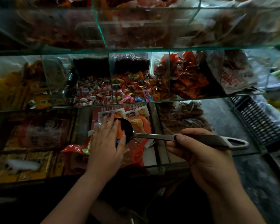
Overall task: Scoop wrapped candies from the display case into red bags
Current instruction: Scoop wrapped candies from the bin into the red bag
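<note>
Steel round scoop with a dark handle (pixel 152 136), gripped by the right hand (pixel 200 152), hangs over the crumpled red plastic bag (pixel 71 151) at the glass display case's (pixel 200 96) front edge. The left hand (pixel 107 143), fingers flat, caps its wrapped candies (pixel 120 132). Best to tip slowly, bag mouth kept beneath.

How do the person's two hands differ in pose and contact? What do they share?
The left hand lies flat, fingers straight; the right hand has fingers curled. The left hand covers the candies in the scoop; the right hand grips the scoop's handle. Both work the same scoop over the red bag.
</note>
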A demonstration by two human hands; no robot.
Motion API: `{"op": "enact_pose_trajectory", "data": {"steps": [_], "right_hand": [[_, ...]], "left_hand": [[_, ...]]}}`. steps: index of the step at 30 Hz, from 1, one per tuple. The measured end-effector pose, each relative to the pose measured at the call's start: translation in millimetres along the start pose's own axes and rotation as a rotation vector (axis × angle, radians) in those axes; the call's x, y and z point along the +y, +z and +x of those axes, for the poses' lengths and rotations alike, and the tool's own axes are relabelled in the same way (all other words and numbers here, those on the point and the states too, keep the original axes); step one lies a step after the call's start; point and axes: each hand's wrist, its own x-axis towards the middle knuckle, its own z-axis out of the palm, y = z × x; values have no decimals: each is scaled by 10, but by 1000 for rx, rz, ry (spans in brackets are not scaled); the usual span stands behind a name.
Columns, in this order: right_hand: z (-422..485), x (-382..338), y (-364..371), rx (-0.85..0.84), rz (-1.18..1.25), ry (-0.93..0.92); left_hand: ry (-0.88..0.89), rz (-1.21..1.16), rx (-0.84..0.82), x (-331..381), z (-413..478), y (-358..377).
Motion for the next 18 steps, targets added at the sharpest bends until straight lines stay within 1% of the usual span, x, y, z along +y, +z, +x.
{"op": "enact_pose_trajectory", "data": {"steps": [5,8,10,13,14,16,18], "right_hand": [[12,-151,56,45,108,-4],[57,-261,93,64,196,7],[117,-325,113,73,254,15],[267,-363,176,94,312,-26],[339,-353,228,110,320,-46],[508,-301,358,144,316,-101],[683,-209,488,144,200,-195]], "left_hand": [[76,-17,15,129,286,-100],[87,-152,31,188,506,-159],[40,-260,86,221,643,-192],[-126,-310,131,237,822,-191],[-178,-296,109,226,866,-181],[-251,-251,10,212,915,-145],[-252,-167,-66,203,905,-99]]}}
